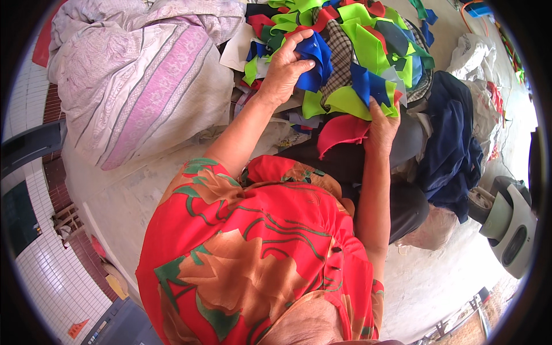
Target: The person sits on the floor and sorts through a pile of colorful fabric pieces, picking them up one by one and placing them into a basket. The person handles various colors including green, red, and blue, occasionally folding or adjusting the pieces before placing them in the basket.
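Note:
My left hand (286, 69) is closed on a blue cloth scrap (315, 60), with the thumb over its near edge. To its right, my right hand (382, 127) pinches several scraps at once. A red cloth scrap (343, 133) hangs from it to the left, and a lime-green scrap (349, 102) and another blue scrap (369, 85) rise above the fingers. Beyond both hands lies a loose heap of scraps in lime green (368, 49), red, blue and dark green. A brown checked cloth (336, 54) runs between the two hands, partly covered by the heap.
A large bundle in pale cloth with a lilac band (167, 86) stands at the left. Dark navy cloth (448, 144) lies right of my knee, with white plastic bags (474, 63) beyond. A grey-white device (512, 224) stands at the far right.

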Demonstrator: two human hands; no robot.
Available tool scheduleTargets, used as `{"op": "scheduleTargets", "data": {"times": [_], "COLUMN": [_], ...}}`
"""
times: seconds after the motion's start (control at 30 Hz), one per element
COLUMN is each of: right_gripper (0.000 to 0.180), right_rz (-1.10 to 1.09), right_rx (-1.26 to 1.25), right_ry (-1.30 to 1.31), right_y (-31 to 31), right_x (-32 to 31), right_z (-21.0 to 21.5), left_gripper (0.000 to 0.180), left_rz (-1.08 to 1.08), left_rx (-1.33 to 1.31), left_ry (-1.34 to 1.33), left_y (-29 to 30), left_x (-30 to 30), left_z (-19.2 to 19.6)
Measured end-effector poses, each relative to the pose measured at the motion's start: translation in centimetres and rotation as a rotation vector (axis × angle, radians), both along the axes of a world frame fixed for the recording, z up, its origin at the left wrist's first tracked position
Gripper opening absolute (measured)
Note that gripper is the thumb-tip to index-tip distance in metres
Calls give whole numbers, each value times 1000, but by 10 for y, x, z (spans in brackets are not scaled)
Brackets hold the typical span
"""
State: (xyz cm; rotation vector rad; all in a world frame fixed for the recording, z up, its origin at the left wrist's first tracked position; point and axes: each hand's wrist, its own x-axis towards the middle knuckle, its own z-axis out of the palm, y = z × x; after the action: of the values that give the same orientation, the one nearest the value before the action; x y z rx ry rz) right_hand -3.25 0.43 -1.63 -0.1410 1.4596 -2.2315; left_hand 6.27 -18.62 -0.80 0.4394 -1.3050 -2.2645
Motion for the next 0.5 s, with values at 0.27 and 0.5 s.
{"op": "scheduleTargets", "data": {"times": [0.27, 0.5], "right_gripper": [36, 33], "right_rz": [265, 158], "right_rx": [479, 161], "right_ry": [574, 98], "right_y": [-5, -2], "right_x": [13, 10], "right_z": [-1, 8], "left_gripper": [24, 35], "left_rz": [-85, -62], "left_rx": [315, -64], "left_ry": [95, 32], "left_y": [4, 12], "left_x": [-8, -11], "left_z": [-4, 12]}}
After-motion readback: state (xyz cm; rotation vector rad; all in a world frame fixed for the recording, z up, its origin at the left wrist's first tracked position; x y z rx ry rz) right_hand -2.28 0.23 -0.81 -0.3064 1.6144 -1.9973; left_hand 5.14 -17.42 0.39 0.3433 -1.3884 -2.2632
